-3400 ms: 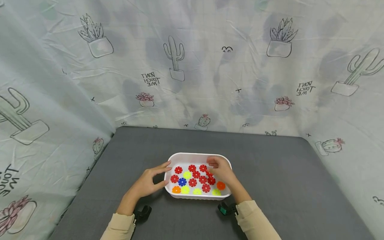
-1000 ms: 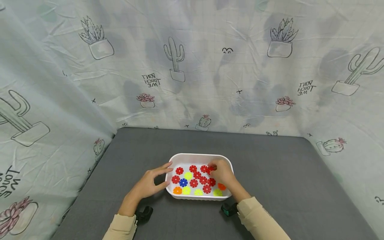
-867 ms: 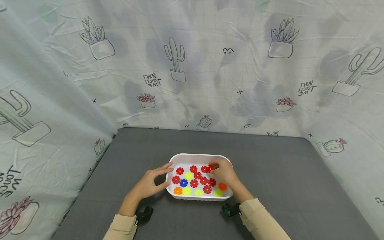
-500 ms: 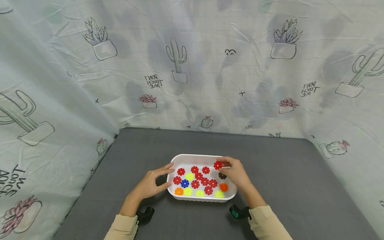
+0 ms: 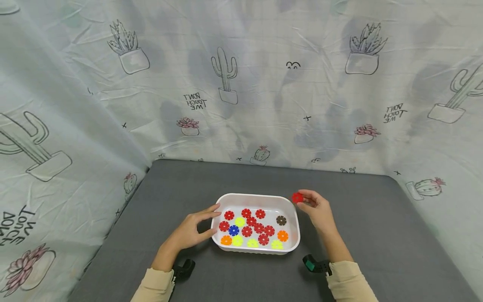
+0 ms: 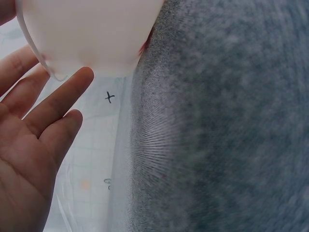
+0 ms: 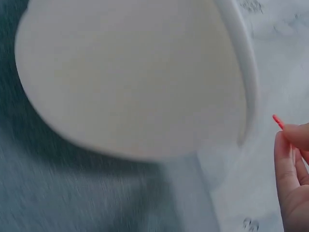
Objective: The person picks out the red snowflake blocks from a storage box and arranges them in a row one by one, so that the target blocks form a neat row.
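Observation:
In the head view a white plastic tray (image 5: 256, 251) holds notched flower-shaped discs. Most are red; one is a blue disc (image 5: 233, 230), and a brown disc (image 5: 281, 220) lies at the right. My left hand (image 5: 188, 230) rests at the tray's left end, thumb and fingers spread along the rim; in the left wrist view its fairly straight fingers (image 6: 58, 104) lie against the tray wall. Just beyond the tray's right back corner, my right hand (image 5: 318, 209) pinches a red disc (image 5: 297, 197) between thumb and fingertips. The right wrist view shows that disc edge-on.
The tray stands on a table with a dark grey cover (image 5: 211, 176). Behind and at the sides hangs a pale curtain (image 5: 264, 84) printed with cactus drawings. Black wrist devices (image 5: 317, 265) sit under both forearms.
My right hand took a red disc from the tray's right side, uncovering the brown disc, then lifted it right and out past the rim. My left hand has stayed at the tray's left end.

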Action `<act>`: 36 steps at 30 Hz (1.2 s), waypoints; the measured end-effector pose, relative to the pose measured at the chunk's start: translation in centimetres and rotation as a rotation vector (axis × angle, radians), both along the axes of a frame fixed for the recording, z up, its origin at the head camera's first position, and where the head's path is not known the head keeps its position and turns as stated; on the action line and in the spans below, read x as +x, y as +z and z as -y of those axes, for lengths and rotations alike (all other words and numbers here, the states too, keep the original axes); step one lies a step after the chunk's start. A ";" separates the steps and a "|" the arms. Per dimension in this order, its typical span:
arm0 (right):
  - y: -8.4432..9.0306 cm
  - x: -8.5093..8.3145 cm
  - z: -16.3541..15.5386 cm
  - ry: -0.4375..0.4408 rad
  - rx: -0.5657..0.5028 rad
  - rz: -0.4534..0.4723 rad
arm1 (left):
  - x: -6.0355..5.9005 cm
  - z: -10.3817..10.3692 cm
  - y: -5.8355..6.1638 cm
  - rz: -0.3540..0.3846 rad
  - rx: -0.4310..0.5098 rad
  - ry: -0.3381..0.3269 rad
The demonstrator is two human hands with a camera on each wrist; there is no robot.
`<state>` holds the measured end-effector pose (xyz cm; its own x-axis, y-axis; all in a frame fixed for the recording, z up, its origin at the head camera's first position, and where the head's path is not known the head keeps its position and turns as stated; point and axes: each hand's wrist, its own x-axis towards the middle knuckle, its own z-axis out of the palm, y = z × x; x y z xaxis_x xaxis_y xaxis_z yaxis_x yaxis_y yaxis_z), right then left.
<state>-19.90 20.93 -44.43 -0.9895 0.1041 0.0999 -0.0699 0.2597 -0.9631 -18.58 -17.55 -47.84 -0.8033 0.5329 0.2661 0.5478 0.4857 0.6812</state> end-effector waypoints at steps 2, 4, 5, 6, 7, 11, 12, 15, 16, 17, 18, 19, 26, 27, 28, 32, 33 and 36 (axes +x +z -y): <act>-0.4 -0.3 -0.9 -0.031 -0.042 0.004 | 0.0 0.0 -0.1 -0.003 -0.005 0.003; -0.8 -0.7 -1.6 -0.049 -0.076 0.011 | 0.0 0.0 -0.1 0.005 -0.006 0.009; -1.1 -1.0 -2.0 -0.058 -0.087 0.016 | 0.0 0.0 -0.1 0.008 -0.008 0.010; -1.4 -1.2 -2.3 -0.061 -0.093 0.022 | 0.0 0.0 -0.1 0.010 -0.007 0.012; -1.8 -1.4 -2.6 -0.065 -0.096 0.026 | 0.0 0.0 -0.2 0.007 -0.008 0.011; -3.1 -2.3 -3.6 -0.084 -0.114 0.053 | -0.1 0.0 -0.1 -0.002 -0.005 0.005; -3.4 -2.5 -3.7 -0.087 -0.125 0.064 | -0.1 -0.1 -0.1 -0.002 -0.004 0.004; -3.8 -3.0 -4.0 -0.093 -0.144 0.094 | 0.0 -0.1 0.0 0.008 -0.003 0.009; -3.9 -3.2 -4.0 -0.094 -0.144 0.102 | 0.0 -0.1 0.0 0.010 -0.005 0.012; -4.0 -3.3 -4.1 -0.092 -0.142 0.111 | 0.0 -0.1 0.0 0.012 -0.006 0.015; -4.1 -3.5 -4.1 -0.089 -0.131 0.119 | 0.0 -0.1 -0.1 0.013 -0.006 0.016; -4.2 -3.6 -4.2 -0.086 -0.114 0.124 | 0.1 -0.1 0.0 0.014 -0.008 0.019; -5.0 -4.1 -4.6 -0.067 -0.006 0.118 | 0.2 0.0 -0.1 0.006 -0.013 0.013; -5.1 -4.2 -4.7 -0.058 -0.001 0.107 | 0.2 0.0 -0.1 0.004 -0.014 0.013; -5.2 -4.1 -4.8 -0.045 -0.020 0.079 | 0.2 0.0 -0.1 0.003 -0.013 0.013; -5.4 -4.5 -5.1 -0.020 0.028 0.050 | 0.1 0.0 -0.1 -0.002 -0.011 0.011; -5.5 -4.6 -5.1 -0.019 0.054 0.055 | 0.1 0.0 -0.1 -0.004 -0.011 0.010; -5.7 -5.1 -5.1 -0.044 0.188 0.106 | 0.1 0.0 -0.1 -0.003 -0.013 0.006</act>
